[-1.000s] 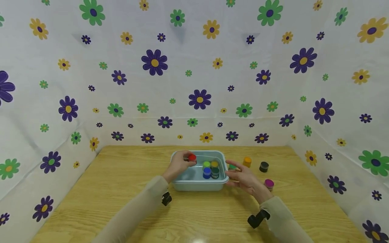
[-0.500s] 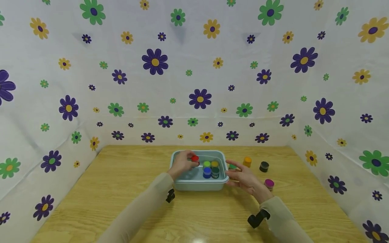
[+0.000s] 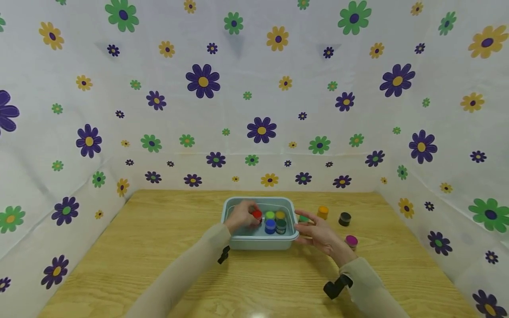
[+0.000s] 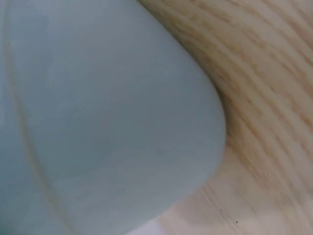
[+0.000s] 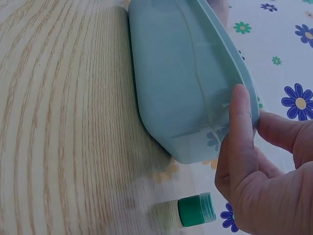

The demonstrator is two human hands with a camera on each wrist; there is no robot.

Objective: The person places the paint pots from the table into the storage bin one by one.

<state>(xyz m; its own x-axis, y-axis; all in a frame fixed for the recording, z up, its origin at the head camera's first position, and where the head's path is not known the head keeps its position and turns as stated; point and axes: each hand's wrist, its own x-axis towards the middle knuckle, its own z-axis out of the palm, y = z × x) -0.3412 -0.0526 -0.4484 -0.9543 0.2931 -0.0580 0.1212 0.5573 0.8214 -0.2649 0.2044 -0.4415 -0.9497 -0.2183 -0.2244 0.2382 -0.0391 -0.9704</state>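
My left hand [image 3: 241,216] reaches into a pale blue plastic tub [image 3: 260,244] and grips a small red paint pot [image 3: 257,214] low inside it. Right of that pot stand lime [image 3: 270,215], yellow [image 3: 280,215], blue [image 3: 270,226] and dark green [image 3: 280,226] pots, grouped together. At the tub's right end my right hand [image 3: 318,232] rests extended fingers against the rim. The right wrist view shows one fingertip [image 5: 239,93] on the outer wall, the thumb at the rim. Only the tub's outer wall [image 4: 122,107] and table fill the left wrist view.
Beside the tub's right end a green pot [image 5: 190,210] stands on the wooden table [image 3: 175,265], partly behind my right hand in the head view. Orange [image 3: 323,212], black [image 3: 344,218] and magenta [image 3: 351,241] pots stand farther right. Flower-printed cloth [image 3: 254,88] encloses the back and sides.
My left hand has moved right and down into the tub with the red paint pot, bringing it beside the other pots. The right hand has stayed at the rim.
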